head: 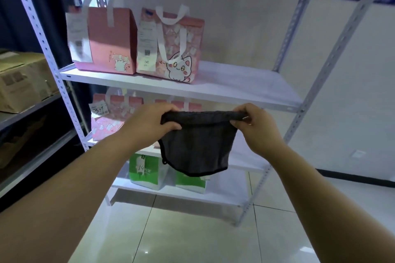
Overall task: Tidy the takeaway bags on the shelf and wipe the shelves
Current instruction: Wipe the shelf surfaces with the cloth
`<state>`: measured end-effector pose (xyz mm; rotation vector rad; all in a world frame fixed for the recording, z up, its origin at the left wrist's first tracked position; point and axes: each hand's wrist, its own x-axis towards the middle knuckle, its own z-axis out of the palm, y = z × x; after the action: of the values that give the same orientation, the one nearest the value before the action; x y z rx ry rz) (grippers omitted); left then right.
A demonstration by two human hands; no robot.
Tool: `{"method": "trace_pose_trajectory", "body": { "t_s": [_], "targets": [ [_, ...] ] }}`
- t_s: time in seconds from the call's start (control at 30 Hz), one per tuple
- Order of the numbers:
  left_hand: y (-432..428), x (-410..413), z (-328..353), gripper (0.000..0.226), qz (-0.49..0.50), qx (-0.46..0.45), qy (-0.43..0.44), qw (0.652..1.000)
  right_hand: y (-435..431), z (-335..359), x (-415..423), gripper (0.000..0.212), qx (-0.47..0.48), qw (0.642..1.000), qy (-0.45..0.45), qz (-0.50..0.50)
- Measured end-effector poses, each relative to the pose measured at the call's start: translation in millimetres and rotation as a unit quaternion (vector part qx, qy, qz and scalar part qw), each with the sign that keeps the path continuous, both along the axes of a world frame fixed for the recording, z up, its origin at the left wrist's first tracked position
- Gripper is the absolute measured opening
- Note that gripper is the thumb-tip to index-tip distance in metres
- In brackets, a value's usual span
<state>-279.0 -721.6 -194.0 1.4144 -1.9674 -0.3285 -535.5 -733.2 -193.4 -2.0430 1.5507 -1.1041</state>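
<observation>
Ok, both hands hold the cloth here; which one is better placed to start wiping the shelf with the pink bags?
Probably the right hand. It pinches the dark cloth just below the bare right part of the shelf, while the left hand is below the cat-print bag standing on it.

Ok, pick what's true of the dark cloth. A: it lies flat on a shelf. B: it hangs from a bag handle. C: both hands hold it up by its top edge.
C: the left hand and the right hand each grip the rolled top edge of the dark cloth, which hangs free in front of the shelves.
</observation>
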Motion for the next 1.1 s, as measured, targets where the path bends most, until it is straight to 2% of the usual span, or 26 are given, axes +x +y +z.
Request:
{"method": "trace_pose_trajectory", "body": {
  "t_s": [0.17, 0.27, 0.33, 0.5, 0.57, 0.7, 0.83, 0.9, 1.0, 1.1],
  "targets": [
    [-10.7, 0.2, 12.4, 0.030, -0.042, 0.000, -0.031, 0.999, -8.1, 10.2, -7.6, 0.010, 0.017, 0.999, -0.027, 0.029],
    [-19.9, 0.8, 23.7, 0.048, -0.067, 0.007, -0.107, 0.992, -12.0, 19.1, -5.9, 0.017, 0.026, 0.995, -0.029, 0.091],
    [-27.7, 2.1, 31.7, 0.060, -0.058, 0.026, -0.123, 0.990, -14.0, 27.5, -1.0, 0.025, 0.026, 0.990, -0.042, 0.134],
    [-46.5, -0.4, 48.6, 0.059, -0.054, -0.021, -0.171, 0.984, -22.1, 49.2, 16.3, 0.029, 0.058, 0.977, -0.077, 0.191],
    [-51.4, -2.0, 53.2, 0.058, -0.064, -0.037, -0.132, 0.988, -26.1, 55.2, 22.4, 0.026, 0.066, 0.978, -0.070, 0.185],
    [-57.6, -3.1, 63.7, 0.055, -0.156, -0.020, -0.022, 0.987, -34.9, 60.1, 32.3, 0.020, 0.068, 0.984, -0.047, 0.158],
    [-62.0, -3.7, 64.9, 0.054, -0.187, -0.039, 0.047, 0.980, -39.3, 59.9, 42.9, 0.024, 0.103, 0.975, -0.091, 0.177],
    [-65.5, -2.8, 62.1, 0.052, -0.207, -0.027, 0.115, 0.971, -41.7, 59.1, 45.4, 0.023, 0.113, 0.969, -0.118, 0.184],
    [-74.3, 0.8, 59.5, 0.045, -0.235, 0.049, 0.242, 0.940, -45.4, 58.0, 47.4, 0.023, 0.123, 0.961, -0.158, 0.189],
    [-82.1, 0.4, 56.2, 0.041, -0.268, 0.074, 0.275, 0.920, -49.1, 56.2, 49.2, 0.024, 0.103, 0.966, -0.175, 0.163]
  ]
}}
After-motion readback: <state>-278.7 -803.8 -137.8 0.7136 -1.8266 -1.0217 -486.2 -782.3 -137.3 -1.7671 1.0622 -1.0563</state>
